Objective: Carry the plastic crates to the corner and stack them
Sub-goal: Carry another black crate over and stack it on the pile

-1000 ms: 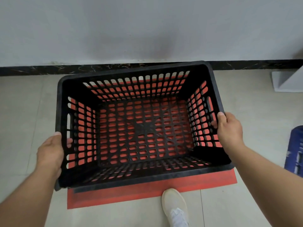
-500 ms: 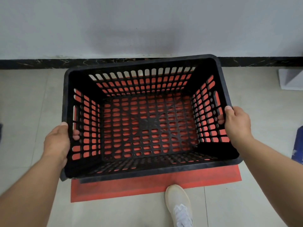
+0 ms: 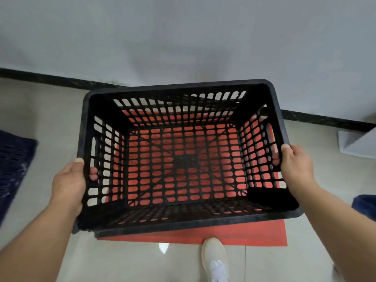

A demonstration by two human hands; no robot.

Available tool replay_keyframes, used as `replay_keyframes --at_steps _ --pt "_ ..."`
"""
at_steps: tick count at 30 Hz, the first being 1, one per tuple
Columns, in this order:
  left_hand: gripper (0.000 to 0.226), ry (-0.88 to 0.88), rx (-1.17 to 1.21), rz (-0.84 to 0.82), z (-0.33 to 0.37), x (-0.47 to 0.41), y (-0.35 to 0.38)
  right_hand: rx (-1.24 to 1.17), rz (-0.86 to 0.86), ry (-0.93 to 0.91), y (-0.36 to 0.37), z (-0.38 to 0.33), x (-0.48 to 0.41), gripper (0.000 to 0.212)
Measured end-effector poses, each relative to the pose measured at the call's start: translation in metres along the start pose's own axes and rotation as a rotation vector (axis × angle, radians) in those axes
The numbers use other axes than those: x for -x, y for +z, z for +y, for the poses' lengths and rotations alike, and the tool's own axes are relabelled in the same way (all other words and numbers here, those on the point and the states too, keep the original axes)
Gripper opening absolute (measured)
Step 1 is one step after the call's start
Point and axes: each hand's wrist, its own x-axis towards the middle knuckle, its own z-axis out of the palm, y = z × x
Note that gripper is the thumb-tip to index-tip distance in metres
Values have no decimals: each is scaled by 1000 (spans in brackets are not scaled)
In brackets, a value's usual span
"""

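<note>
**Black crate held over red mat, both hands on the side handles**

Person holds a black crate (image 3: 183, 159) by its two short sides, open top up. Left hand (image 3: 69, 182) is closed on the left wall, thumb on the rim, fingertips (image 3: 93, 173) poking through the handle slot to the inside. Right hand (image 3: 296, 166) does the same on the right wall, fingers hooked through the slot, thumb over the rim. A two-sided grip like this keeps the crate level and lets it be lowered straight down.

The crate is empty; through the slotted bottom a red mat (image 3: 254, 233) shows on the floor below, its near edge sticking out under the crate's front rim. Cannot tell whether the crate is touching the mat or hanging just above it. The crate sits skewed to the wall (image 3: 183, 37) and the dark baseboard (image 3: 50, 79), the far right corner closer to it.

A dark blue crate (image 3: 14, 159) lies at the left edge, blurred, well apart. Another blue thing shows at the right edge, too cropped to name. A white shoe (image 3: 214, 257) stands just in front of the mat.

Judgement: this looks like the set-down spot, with the mat marking the stack base. Next likely step is squaring the crate to the mat and letting go. Risk: fingers pinched in the slots if it drops unevenly.
</note>
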Motion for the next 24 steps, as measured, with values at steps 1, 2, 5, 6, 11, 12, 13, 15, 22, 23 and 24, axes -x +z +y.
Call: replay_keyframes --at_steps 1,2,5,6,11,12,13,15,22,23,24 --pt "36 -8 10 8 5 6 -12 21 -10 -21 -4 -12 6 33" --pt "37 -18 21 14 10 12 -24 37 -20 -46 -7 -25 12 33" --pt "38 -63 71 34 27 29 -64 73 -61 -117 -16 -65 27 30" --pt "36 -79 99 44 34 34 -78 82 -87 -140 -18 -80 33 29" --pt "30 -115 193 99 70 57 -159 77 -262 -259 -27 -161 63 22" --pt "30 -118 204 108 75 61 -177 84 -298 -283 -29 -178 70 21" --pt "29 -119 211 117 81 67 -195 101 -334 -314 -30 -194 77 21" --pt "28 -108 241 140 93 82 -230 127 -382 -386 -32 -228 91 22" --pt "27 -56 346 313 151 148 -336 125 -492 -551 -41 -356 144 21" --pt "29 -53 358 334 160 159 -350 135 -504 -581 -44 -375 153 21" --pt "30 -50 362 354 168 168 -365 153 -512 -618 -47 -394 162 22"
